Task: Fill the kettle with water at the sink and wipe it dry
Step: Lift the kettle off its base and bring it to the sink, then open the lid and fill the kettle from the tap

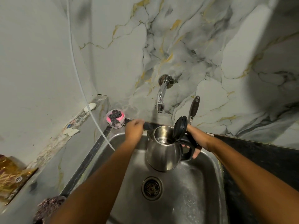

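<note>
A steel kettle (162, 152) with a black handle hangs over the steel sink (191, 188), its black lid (179, 126) flipped up. My right hand (194, 143) grips the handle. A little water shows inside. The chrome tap (160, 97) juts from the marble wall above the kettle; no water runs from it. My left hand (135, 129) is blurred, raised over the sink's back left rim, left of the kettle, fingers loosely curled and holding nothing.
A pink tub with a dark scrubber (115, 118) stands at the sink's back left corner. A dark-handled utensil (194, 107) leans on the wall behind the kettle. A white hose (90, 101) crosses the left ledge. A gold packet (9, 173) and dark cloth (48, 207) lie near left.
</note>
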